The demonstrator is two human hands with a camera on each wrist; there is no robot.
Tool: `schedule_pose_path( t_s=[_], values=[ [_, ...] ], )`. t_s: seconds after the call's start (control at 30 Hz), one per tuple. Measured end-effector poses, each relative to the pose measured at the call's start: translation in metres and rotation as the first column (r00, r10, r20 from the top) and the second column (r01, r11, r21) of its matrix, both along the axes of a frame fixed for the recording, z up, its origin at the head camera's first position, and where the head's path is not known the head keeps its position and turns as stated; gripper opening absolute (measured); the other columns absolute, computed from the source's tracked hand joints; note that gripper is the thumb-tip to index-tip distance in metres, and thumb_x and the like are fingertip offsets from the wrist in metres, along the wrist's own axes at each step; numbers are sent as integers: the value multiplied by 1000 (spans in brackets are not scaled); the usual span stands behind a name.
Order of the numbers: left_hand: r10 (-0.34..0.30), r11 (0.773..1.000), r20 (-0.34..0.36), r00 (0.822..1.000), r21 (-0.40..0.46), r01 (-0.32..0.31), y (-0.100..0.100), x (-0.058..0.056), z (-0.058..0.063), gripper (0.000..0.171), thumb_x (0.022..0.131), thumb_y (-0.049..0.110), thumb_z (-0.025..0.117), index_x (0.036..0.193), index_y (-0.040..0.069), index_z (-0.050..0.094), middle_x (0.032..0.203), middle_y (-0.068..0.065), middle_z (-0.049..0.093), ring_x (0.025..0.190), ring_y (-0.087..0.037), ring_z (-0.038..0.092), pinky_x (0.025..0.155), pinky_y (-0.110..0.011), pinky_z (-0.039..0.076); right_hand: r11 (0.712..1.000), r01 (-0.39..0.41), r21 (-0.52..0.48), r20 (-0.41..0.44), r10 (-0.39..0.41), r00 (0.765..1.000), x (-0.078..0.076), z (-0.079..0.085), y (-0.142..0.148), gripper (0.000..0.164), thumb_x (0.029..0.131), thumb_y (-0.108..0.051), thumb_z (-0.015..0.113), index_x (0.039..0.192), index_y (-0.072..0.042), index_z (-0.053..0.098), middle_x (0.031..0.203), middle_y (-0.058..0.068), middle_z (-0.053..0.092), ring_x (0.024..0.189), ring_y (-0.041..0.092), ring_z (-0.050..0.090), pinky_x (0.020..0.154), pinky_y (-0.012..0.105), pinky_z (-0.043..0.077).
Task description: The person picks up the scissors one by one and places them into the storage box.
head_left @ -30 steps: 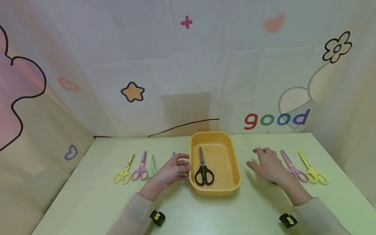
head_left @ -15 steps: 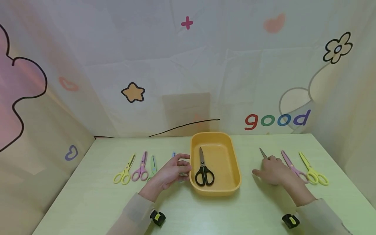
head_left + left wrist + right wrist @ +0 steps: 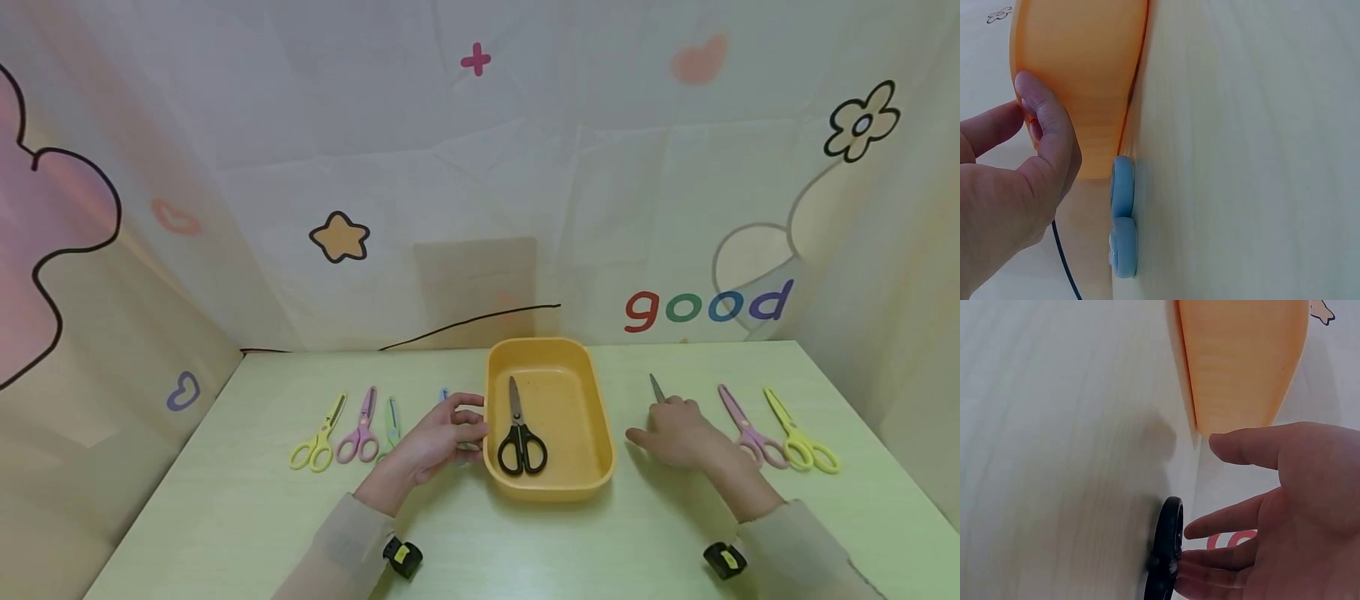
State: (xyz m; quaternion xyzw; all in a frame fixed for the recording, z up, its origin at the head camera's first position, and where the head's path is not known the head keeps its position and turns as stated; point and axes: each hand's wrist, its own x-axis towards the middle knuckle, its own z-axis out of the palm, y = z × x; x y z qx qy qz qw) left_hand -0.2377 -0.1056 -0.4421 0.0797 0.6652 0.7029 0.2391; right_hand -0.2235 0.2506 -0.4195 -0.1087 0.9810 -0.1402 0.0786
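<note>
My left hand [image 3: 442, 437] rests its fingertips at the left rim of a yellow plastic tray [image 3: 603, 467]. In the left wrist view its thumb [image 3: 1050, 115] lies over the outer wall. Black-handled scissors [image 3: 521, 442] lie inside the tray, blades pointing away. To the right, my right hand [image 3: 678, 435] is low over a second pair of black-handled scissors [image 3: 1165, 550], touching the handle with outstretched fingers while its thumb stands apart. Only the blade tip [image 3: 656, 388] shows past that hand from above. Blue scissors [image 3: 1124, 187] sit beside the tray, mostly hidden behind my left hand.
Yellow scissors [image 3: 318, 437], purple scissors [image 3: 360, 437] and green scissors [image 3: 392, 421] lie left of my left hand. On the far right are more purple scissors [image 3: 750, 429] and yellow scissors [image 3: 798, 437]. A printed curtain [image 3: 480, 192] hangs behind the table [image 3: 510, 550].
My right hand came down onto the black-handled scissors, first shifting right, then sliding left with them toward the tray. My left hand and the tray stay put.
</note>
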Motion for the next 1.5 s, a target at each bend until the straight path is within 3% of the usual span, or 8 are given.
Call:
schedule_pose_path(
  t_s=[0.07,0.2,0.27,0.37,0.6,0.97,1.5],
  values=[
    [0,1000,1,1000,0,0,0,0,0,49,103,3,59,146,-2,37,115,-19,59,85,-18,62,74,-30,58,1000,2,-17,-3,-2,1000,1,1,-3,42,97,-33,66,93,8,62,89,20,58,91,44,54,83,58,46],
    [1,1000,-2,1000,-2,-1,-1,0,-1,49,103,2,59,146,-2,37,115,-18,59,85,-18,62,75,-31,58,998,44,-37,-11,-44,999,3,1,-5,53,97,-34,66,120,13,59,110,34,56,105,54,52,86,66,48],
    [0,1000,-3,1000,-3,0,-1,0,-2,49,103,2,59,146,-2,37,114,-18,58,85,-18,63,75,-31,58,995,86,-51,5,-86,996,5,1,-5,60,97,-35,66,134,11,53,121,39,49,111,57,47,84,70,47],
    [3,1000,3,1000,-1,-3,0,-1,-2,48,103,2,58,146,-2,37,114,-18,59,85,-19,63,74,-30,58,989,132,-66,23,-131,991,8,1,-4,58,97,-33,66,139,4,49,125,39,41,113,57,43,81,73,45],
    [-1,1000,3,1000,3,1,0,-2,-2,49,103,2,57,147,-1,36,115,-19,59,84,-18,64,74,-30,58,989,142,-50,43,-140,989,11,-2,-1,48,95,-29,67,133,-5,49,117,33,40,108,52,42,74,66,45],
    [-4,1000,-3,1000,0,4,0,0,0,48,103,2,58,146,-2,36,115,-19,59,86,-18,64,75,-31,58,990,137,-33,85,-133,987,10,-5,2,47,91,-27,70,127,-5,49,108,30,40,101,48,42,69,54,49],
    [-9,1000,-4,1000,5,9,0,0,1,48,103,1,58,145,-3,36,114,-18,58,84,-17,63,74,-30,58,993,119,-17,81,-117,990,11,-6,4,40,86,-24,73,117,-6,53,100,26,41,97,46,42,69,53,48]
  ],
)
